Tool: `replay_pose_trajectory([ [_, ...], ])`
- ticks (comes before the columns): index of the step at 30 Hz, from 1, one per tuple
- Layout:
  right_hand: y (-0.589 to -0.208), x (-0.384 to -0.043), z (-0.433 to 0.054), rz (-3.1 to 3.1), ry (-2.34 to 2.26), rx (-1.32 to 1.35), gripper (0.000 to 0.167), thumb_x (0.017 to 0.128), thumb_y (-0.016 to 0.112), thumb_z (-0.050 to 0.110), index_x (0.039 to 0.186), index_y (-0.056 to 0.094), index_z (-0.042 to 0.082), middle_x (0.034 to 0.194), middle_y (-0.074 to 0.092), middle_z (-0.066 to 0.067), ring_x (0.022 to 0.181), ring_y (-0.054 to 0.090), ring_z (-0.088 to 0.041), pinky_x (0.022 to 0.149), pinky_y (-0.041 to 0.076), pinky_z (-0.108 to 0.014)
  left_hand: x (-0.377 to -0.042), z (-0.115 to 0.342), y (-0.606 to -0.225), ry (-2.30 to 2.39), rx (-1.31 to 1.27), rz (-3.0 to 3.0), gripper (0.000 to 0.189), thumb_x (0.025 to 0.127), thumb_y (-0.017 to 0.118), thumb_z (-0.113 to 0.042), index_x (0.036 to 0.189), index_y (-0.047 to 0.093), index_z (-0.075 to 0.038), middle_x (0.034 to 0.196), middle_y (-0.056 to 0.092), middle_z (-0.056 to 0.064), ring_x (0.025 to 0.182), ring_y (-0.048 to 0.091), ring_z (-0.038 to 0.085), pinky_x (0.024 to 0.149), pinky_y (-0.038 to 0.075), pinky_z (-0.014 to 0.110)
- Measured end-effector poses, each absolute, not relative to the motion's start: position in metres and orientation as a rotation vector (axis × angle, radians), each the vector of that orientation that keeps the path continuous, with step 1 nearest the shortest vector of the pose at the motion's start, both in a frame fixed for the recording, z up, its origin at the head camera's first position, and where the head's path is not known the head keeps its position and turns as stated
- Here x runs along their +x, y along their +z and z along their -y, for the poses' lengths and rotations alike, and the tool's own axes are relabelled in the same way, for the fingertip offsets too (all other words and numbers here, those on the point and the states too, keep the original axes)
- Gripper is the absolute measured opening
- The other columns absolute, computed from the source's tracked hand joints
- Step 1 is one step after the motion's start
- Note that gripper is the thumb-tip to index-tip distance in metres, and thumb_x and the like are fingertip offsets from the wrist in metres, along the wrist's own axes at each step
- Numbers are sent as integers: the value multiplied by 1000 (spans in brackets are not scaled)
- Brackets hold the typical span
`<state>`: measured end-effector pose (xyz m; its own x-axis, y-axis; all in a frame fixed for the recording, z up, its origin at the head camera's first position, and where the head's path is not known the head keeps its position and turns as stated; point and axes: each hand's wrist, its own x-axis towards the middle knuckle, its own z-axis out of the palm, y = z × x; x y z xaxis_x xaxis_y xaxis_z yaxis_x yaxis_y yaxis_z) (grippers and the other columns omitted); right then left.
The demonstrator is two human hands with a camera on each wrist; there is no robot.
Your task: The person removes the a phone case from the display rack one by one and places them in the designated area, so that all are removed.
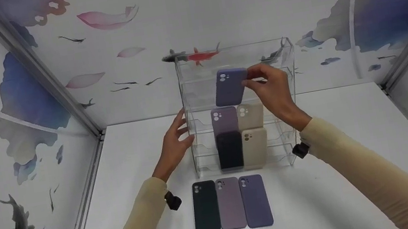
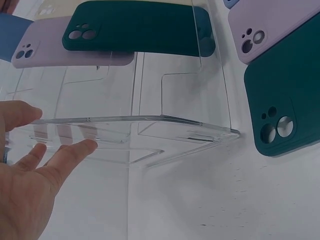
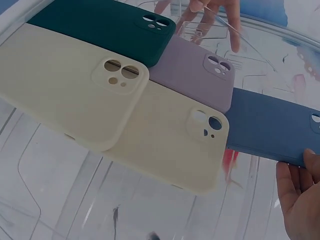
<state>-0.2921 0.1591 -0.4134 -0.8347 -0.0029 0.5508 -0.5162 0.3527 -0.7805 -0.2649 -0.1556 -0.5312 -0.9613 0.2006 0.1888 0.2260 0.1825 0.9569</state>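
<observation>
My right hand (image 1: 273, 88) pinches a blue-purple phone case (image 1: 231, 87) by its right edge, at an upper tier of a clear acrylic rack (image 1: 213, 167). Below it in the rack stand a light purple case (image 1: 224, 120), a cream case (image 1: 250, 114), a dark green case (image 1: 230, 150) and a second cream case (image 1: 255, 148). With fingers spread, my left hand (image 1: 174, 142) touches the rack's left side panel. The left wrist view shows the fingers of this hand (image 2: 45, 170) about the panel's edge. In the right wrist view the held case (image 3: 270, 127) appears blue, its lower edge between thumb and fingers.
On the white table in front of the rack lie a dark green case (image 1: 205, 207), a pinkish-purple case (image 1: 230, 203) and a blue-purple case (image 1: 256, 201), side by side. Printed wall panels (image 1: 212, 13) enclose the table at the back and sides.
</observation>
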Motion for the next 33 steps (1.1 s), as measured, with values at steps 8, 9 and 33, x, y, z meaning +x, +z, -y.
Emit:
replay_pose_trajectory([
  [8,-395,-285,-169,2122,1495,428,20,98,82,-1,118,80,0,108,78,-10,104,77,-24,89,62,-20,-265,156,-531,-1899,-449,2419,90,103,69,8,177,30,-25,163,50,20,143,59,43,113,56,56],
  [9,-394,-284,-170,2116,1492,431,19,99,82,0,117,80,1,108,78,-9,104,77,-23,89,62,-20,-265,156,-532,-1893,-451,2419,89,103,69,8,177,30,-24,162,50,20,143,59,42,113,55,56],
  [33,-388,-244,-191,2095,1522,537,26,96,81,-9,120,80,0,112,78,-8,102,77,-20,95,63,-23,-263,154,-532,-1865,-434,2442,91,103,67,11,177,28,-26,165,48,18,147,55,47,110,59,51],
])
